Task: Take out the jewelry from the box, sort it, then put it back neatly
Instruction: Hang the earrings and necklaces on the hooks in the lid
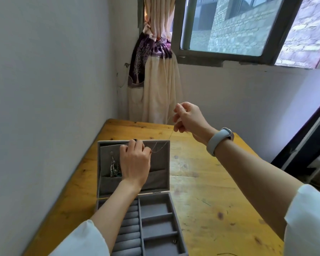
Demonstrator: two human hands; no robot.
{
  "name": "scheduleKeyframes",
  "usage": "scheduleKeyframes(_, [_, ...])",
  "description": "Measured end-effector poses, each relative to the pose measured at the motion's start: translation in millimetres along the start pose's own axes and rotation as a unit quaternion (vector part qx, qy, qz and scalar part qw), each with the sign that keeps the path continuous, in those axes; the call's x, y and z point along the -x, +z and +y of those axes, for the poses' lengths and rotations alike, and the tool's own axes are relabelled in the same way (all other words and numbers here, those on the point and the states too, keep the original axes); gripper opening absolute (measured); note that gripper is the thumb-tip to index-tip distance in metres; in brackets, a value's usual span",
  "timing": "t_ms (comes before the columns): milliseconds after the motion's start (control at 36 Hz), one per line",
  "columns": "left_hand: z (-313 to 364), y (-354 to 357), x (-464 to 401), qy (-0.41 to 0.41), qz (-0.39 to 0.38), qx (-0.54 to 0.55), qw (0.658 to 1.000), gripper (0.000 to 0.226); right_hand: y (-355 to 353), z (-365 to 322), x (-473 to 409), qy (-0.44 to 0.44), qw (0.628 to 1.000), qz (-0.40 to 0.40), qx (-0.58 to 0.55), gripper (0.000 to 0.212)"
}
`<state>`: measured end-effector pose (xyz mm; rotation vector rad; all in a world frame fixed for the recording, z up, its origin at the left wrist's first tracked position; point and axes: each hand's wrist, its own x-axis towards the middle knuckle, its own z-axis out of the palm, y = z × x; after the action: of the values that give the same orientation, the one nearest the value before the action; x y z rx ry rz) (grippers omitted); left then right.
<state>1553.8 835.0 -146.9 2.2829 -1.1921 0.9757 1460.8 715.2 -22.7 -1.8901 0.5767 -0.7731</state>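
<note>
Head view, looking down along both forearms over a yellow wooden table (201, 200). Nearest, at the bottom edge, lie the white sleeves (307, 218) of the person's top, one on each arm. Between them the grey jewelry box (155, 224) stands open on the near-left part of the table, its base showing a column of ring rolls on the left and bare felt compartments on the right; a small metal piece lies in the nearest right compartment, too small to tell what it is. Beyond the base the box's lid (161, 170) stands upright, lined in grey with a pocket along its lower part. Dark dangling earrings (115, 168) hang on the lid's left side, just left of the left hand (135, 163). That hand rests against the lid lining with its fingers curled, pinching the lower end of a thin chain necklace (162, 145). The chain runs up and to the right, off the lid, to the right hand (187, 118), which is raised above the far edge of the table and closed on the chain's upper end. A pale wristband (219, 140) sits on the right wrist. Farther off, a cream and purple curtain (155, 74) hangs in the corner, left of a dark-framed window (229, 54).
</note>
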Motion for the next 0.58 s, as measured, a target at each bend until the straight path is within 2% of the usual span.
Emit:
scheduleKeyframes(167, [2, 18, 19, -0.004, 0.003, 0.023, 1.000, 0.018, 2, 9, 0, -0.019, 0.994, -0.062, 0.093, 0.017])
scheduleKeyframes(306, [-9, 17, 25, 0.005, 0.092, 0.059, 0.994, 0.019, 8, 18, -2, -0.017, 0.972, -0.129, 0.194, 0.017])
scheduleKeyframes(361, [-15, 14, 18, -0.002, 0.098, 0.057, 0.994, 0.025, 12, 21, -4, -0.025, 0.964, -0.147, 0.221, 0.013])
scheduleKeyframes(472, [-20, 6, -6, -0.028, 0.025, 0.051, 0.998, 0.037, 24, 28, -4, -0.095, 0.944, -0.138, 0.282, 0.013])
scheduleKeyframes(583, [-17, 8, -14, -0.055, -0.039, 0.085, 0.994, 0.029, 35, 45, 2, -0.181, 0.919, -0.099, 0.337, 0.014])
